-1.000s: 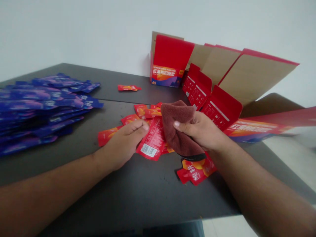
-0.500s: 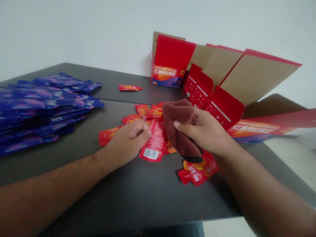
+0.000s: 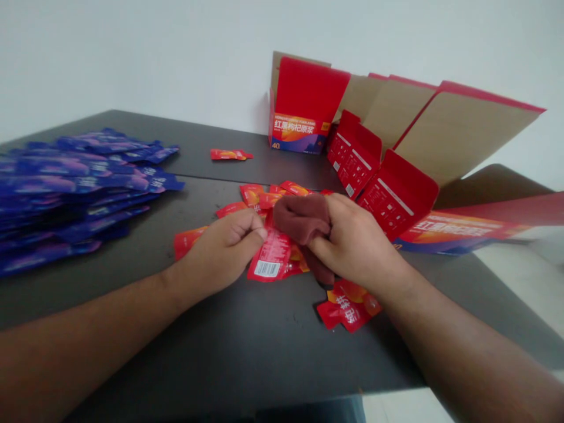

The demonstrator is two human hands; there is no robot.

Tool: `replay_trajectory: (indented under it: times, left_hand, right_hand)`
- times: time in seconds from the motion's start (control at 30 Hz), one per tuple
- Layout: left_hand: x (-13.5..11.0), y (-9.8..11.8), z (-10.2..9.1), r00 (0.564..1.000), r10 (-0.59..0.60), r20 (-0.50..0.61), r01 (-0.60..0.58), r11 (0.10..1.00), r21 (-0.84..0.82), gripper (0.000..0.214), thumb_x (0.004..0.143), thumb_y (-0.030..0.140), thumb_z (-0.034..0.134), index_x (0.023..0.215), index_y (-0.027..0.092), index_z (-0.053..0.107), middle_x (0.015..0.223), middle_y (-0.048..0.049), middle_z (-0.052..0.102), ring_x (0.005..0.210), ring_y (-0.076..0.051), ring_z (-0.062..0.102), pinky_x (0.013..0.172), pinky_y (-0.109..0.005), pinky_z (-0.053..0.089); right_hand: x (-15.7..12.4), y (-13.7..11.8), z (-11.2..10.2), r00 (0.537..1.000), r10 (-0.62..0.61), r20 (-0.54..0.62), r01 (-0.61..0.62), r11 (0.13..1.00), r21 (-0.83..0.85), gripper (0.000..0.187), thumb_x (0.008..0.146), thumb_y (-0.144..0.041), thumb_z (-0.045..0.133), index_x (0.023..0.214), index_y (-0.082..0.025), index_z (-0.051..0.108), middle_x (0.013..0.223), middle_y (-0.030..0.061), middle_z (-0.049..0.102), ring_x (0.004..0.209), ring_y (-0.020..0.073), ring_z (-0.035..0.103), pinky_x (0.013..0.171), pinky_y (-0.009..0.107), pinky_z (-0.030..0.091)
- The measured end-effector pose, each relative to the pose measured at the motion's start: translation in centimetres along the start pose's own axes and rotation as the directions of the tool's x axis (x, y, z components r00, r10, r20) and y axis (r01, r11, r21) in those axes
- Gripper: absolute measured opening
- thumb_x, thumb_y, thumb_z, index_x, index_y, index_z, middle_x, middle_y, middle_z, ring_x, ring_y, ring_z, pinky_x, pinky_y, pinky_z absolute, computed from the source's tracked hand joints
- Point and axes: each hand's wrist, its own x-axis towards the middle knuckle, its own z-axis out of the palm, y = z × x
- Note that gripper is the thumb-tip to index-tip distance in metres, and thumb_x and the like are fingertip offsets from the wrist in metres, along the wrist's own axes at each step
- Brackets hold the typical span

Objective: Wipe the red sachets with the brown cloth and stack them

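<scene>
My left hand [image 3: 222, 249] pinches the upper end of a red sachet [image 3: 269, 256], whose barcode panel faces up. My right hand [image 3: 356, 247] grips a folded brown terry cloth [image 3: 302, 218], pressing it against the sachet's top beside my left fingertips. A lower fold of the cloth [image 3: 318, 267] hangs below my right fingers. Loose red sachets [image 3: 251, 194] lie scattered under and around my hands, with one [image 3: 348, 305] near my right wrist and another [image 3: 189, 242] left of my left hand.
A large heap of blue-purple sachets [image 3: 74, 188] lies at the table's left. A single red sachet [image 3: 230, 154] lies farther back. Behind stand a red printed carton [image 3: 304, 106] and unfolded red-and-kraft cardboard boxes [image 3: 458, 132] on the dark table [image 3: 198, 141].
My right hand has moved left, bringing the cloth, now bunched tighter, onto the sachet's upper end. My left fingers have closed on that end, and the sachet has shifted slightly upward.
</scene>
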Motion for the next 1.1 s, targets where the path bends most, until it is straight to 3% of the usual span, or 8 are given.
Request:
replay_trajectory:
  times: [0.07, 0.2, 0.33, 0.5, 0.67, 0.87, 1.03, 1.1]
  left_hand:
    - [-0.1, 0.1, 0.0, 0.999, 0.029, 0.013, -0.029, 0.999, 0.020, 0.025, 0.098, 0.031, 0.060, 0.075, 0.022, 0.058, 0.072, 0.0012, 0.064, 0.070, -0.018, 0.057, 0.067, -0.032, 0.041]
    - [-0.1, 0.1, 0.1, 0.996, 0.031, 0.083, -0.024, 0.997, -0.075, 0.020, 0.100, 0.031, 0.061, 0.084, 0.022, 0.069, 0.087, -0.0016, 0.076, 0.081, -0.020, 0.066, 0.074, -0.033, 0.046]
    - [-0.2, 0.1, 0.1, 0.997, 0.075, 0.034, -0.075, 0.997, 0.004, 0.024, 0.099, 0.029, 0.061, 0.076, 0.023, 0.059, 0.072, 0.0013, 0.065, 0.069, -0.018, 0.057, 0.067, -0.032, 0.040]
    - [-0.3, 0.2, 0.1, 0.992, 0.112, 0.061, -0.113, 0.993, 0.020, 0.023, 0.098, 0.027, 0.058, 0.075, 0.023, 0.056, 0.073, 0.0009, 0.063, 0.068, -0.018, 0.055, 0.066, -0.033, 0.039]
    - [-0.2, 0.0, 0.1, 0.994, 0.098, 0.041, -0.099, 0.995, 0.027, 0.024, 0.098, 0.029, 0.058, 0.075, 0.023, 0.054, 0.072, 0.0015, 0.061, 0.068, -0.017, 0.054, 0.066, -0.033, 0.040]
    - [0.1, -0.6, 0.4, 0.999, -0.053, 0.007, 0.054, 0.992, -0.118, 0.026, 0.098, 0.031, 0.059, 0.075, 0.022, 0.052, 0.080, -0.0010, 0.065, 0.075, -0.018, 0.055, 0.068, -0.030, 0.043]
    - [0.1, -0.8, 0.5, 0.997, -0.077, 0.016, 0.079, 0.974, -0.210, 0.027, 0.098, 0.029, 0.061, 0.074, 0.023, 0.049, 0.076, 0.0011, 0.059, 0.072, -0.016, 0.052, 0.064, -0.028, 0.042]
    - [0.1, -1.0, 0.5, 0.997, -0.077, 0.019, 0.079, 0.972, -0.221, 0.028, 0.099, 0.030, 0.062, 0.075, 0.022, 0.050, 0.077, 0.0013, 0.059, 0.070, -0.016, 0.051, 0.063, -0.028, 0.042]
  right_hand:
    - [0.1, 0.2, -0.1, 1.000, -0.011, -0.011, 0.011, 1.000, 0.020, 0.024, 0.089, -0.021, 0.067, 0.112, -0.017, 0.070, 0.106, 0.0093, 0.073, 0.096, 0.0255, 0.067, 0.084, 0.038, 0.051]
    - [0.1, 0.2, 0.0, 0.983, -0.085, 0.164, 0.073, 0.994, 0.077, 0.018, 0.086, -0.020, 0.069, 0.104, -0.019, 0.069, 0.106, 0.0085, 0.075, 0.094, 0.0245, 0.068, 0.083, 0.037, 0.052]
    - [0.4, 0.5, -0.1, 0.999, 0.042, -0.004, -0.041, 0.999, 0.027, 0.030, 0.092, -0.024, 0.066, 0.121, -0.020, 0.073, 0.116, 0.0105, 0.077, 0.104, 0.0280, 0.070, 0.090, 0.040, 0.052]
    - [0.6, 0.9, -0.3, 0.998, -0.003, 0.060, -0.001, 0.998, 0.067, 0.029, 0.087, -0.022, 0.071, 0.116, -0.019, 0.075, 0.111, 0.0087, 0.079, 0.101, 0.0271, 0.072, 0.087, 0.038, 0.053]
    - [0.7, 0.7, -0.1, 1.000, 0.020, 0.019, -0.022, 0.992, 0.120, 0.042, 0.093, -0.019, 0.066, 0.134, -0.023, 0.073, 0.126, 0.0076, 0.079, 0.109, 0.0260, 0.074, 0.092, 0.037, 0.053]
    - [0.0, -0.3, 0.4, 0.958, -0.070, 0.280, 0.056, 0.997, 0.057, 0.012, 0.087, -0.023, 0.070, 0.098, -0.020, 0.067, 0.101, 0.0078, 0.074, 0.090, 0.0237, 0.068, 0.079, 0.036, 0.050]
    - [0.0, -0.1, 0.4, 0.991, -0.002, 0.134, 0.009, 0.999, -0.050, 0.015, 0.089, -0.023, 0.068, 0.103, -0.020, 0.064, 0.107, 0.0094, 0.072, 0.094, 0.0249, 0.067, 0.081, 0.038, 0.050]
    - [-0.2, -0.3, 0.5, 0.987, -0.028, 0.159, 0.038, 0.997, -0.060, 0.015, 0.089, -0.023, 0.068, 0.104, -0.020, 0.065, 0.107, 0.0091, 0.072, 0.095, 0.0250, 0.067, 0.081, 0.037, 0.050]
